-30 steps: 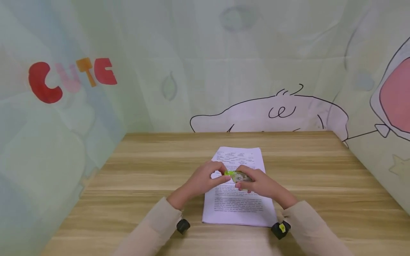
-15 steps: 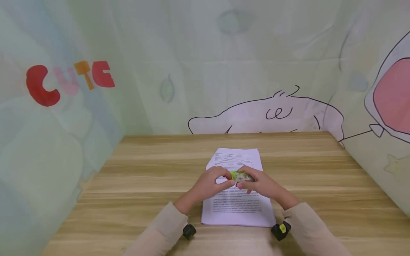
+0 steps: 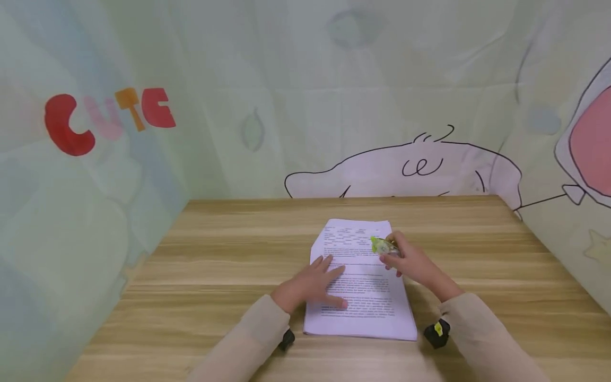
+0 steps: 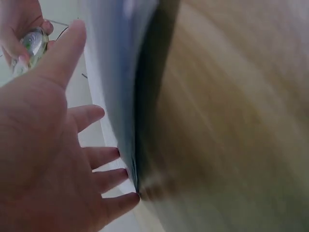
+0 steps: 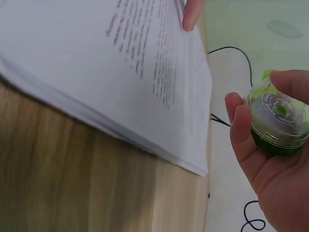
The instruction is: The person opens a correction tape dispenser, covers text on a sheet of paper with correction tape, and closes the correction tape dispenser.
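Observation:
My right hand (image 3: pixel 414 263) grips a correction tape (image 3: pixel 381 245), a clear rounded case with green parts, over the upper right of a stack of printed paper (image 3: pixel 358 324). The right wrist view shows the tape's round spool (image 5: pixel 277 112) through the case, between thumb and curled fingers. On the left side of the stack lies my left hand (image 3: pixel 311 284), fingers spread and nothing in its grasp. From the left wrist, the fingertips of that hand (image 4: pixel 53 140) reach right at the edge of the sheets.
A wood-grain table (image 3: pixel 229 254) lies beneath the stack. Behind it hangs a pale printed curtain (image 3: pixel 296 106), with another along the left bearing coloured letters. Dark camera mounts sit under both wrists.
My left hand has left the green end of the correction tape and come down, spread, on the paper's left side. My right hand has carried the tape up and to the right.

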A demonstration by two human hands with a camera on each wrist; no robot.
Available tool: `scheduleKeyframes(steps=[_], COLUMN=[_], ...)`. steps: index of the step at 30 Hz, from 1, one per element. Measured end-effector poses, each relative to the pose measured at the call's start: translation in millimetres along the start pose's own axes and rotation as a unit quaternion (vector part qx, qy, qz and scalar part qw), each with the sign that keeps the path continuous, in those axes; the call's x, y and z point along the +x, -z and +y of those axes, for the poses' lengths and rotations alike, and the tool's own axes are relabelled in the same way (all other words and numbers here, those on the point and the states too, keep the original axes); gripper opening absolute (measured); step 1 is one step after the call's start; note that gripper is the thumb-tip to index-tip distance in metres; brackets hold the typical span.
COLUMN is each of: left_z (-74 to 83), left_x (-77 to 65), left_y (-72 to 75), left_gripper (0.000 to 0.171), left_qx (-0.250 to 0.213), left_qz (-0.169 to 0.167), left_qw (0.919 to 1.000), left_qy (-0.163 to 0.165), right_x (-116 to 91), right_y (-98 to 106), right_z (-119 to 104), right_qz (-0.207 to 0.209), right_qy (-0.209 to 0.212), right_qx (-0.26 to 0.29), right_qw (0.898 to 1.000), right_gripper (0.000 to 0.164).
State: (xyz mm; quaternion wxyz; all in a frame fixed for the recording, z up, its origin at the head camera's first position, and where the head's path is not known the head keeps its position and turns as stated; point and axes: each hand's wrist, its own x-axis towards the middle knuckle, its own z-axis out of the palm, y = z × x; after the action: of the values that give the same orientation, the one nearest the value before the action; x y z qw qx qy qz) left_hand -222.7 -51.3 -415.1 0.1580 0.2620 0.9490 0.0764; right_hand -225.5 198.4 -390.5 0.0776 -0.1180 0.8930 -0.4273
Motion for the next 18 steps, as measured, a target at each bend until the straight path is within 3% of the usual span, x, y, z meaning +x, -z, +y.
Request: scheduleKeyframes(steps=[5,9,15,18], left_z=[7.6,16.5,26.1,27.2], left_x=[-2.8,-7.3,-13.4,-13.8], left_y=[-1.4,0.9,1.2,0.3], left_gripper=[0.089,0.089,0.09,0.091], left_qx=[0.025,0.036,0.052,0.065], left_qz=[-0.004,-0.006,-0.009,-0.004], left_qw=[0.9995,0.9989,0.9981,0.9973], left_qy=[0.017,0.03,0.033,0.034], right_x=[9.0,19.6,39.3,50.7], right_y=[-1.1,2.2,-7.1,-18.2], right_z=[2.4,-3.6,-22.7,-32.7], right_qz=[-0.021,-0.05,-0.089,-0.099], right_qy=[0.011,0.034,0.071,0.081], right_qx=[-0.066,-0.139,-0.273,-0.309], right_qw=[0.998,0.988,0.955,0.942], right_gripper=[0.039,0.041,0.039,0.038])
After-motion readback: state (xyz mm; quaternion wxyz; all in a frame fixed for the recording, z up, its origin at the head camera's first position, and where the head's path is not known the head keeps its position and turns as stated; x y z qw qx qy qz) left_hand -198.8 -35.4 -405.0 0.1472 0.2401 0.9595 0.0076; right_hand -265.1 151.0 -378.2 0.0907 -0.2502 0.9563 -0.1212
